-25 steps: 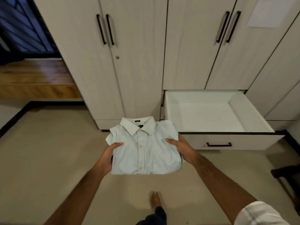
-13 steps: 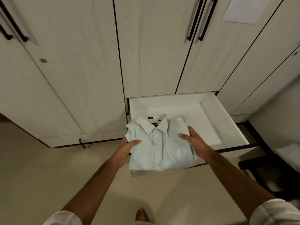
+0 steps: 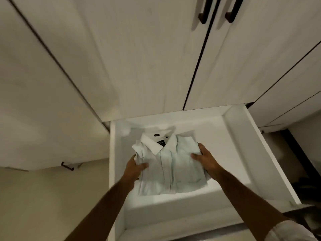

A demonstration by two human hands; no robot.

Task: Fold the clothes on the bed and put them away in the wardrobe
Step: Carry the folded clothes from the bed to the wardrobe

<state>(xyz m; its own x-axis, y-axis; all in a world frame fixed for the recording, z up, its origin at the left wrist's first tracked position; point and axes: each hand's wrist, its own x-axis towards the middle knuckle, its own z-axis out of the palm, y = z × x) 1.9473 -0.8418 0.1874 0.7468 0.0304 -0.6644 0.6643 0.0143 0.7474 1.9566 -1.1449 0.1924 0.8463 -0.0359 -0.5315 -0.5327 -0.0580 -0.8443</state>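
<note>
Moved forward and down since the earlier frames: folded shirt (image 3: 171, 164) previously carried in front of the wardrobe, now held inside the open drawer (image 3: 243, 145), low over the drawer floor. Whether resting on the floor or hovering just above it: cannot be told, owing to motion blur.

Grip state:
- Left hand (image 3: 134, 168): clamped on the left edge of the shirt, thumb curled over the top face, fingers hidden beneath.
- Right hand (image 3: 206, 160): clamped on the right edge, thumb on top, remaining fingers wrapped under the fabric.

Position of the load:
- Collar pointed toward the back of the drawer, button placket running toward the front.
- Placed toward the left half of the drawer, near the left wall; right half of the drawer floor bare.
- Fold intact, slight bunching at the left shoulder under the thumb.

Surroundings: wardrobe doors (image 3: 139, 58) shut above the drawer, dark handles (image 3: 218, 9) at the top edge of view; second, smaller handle (image 3: 67, 166) on the low panel to the left.

Step in hand, as judged: stowing one folded garment, placement phase. Folding of this item complete.

Next move, as judged:
1. Lower until the full underside is supported.
2. Slide the fingers out sideways and flat, avoiding drag on the lower layers.
3. Release the thumbs last, then smooth the left shoulder if creased.

Remaining garments: not in view.
</note>
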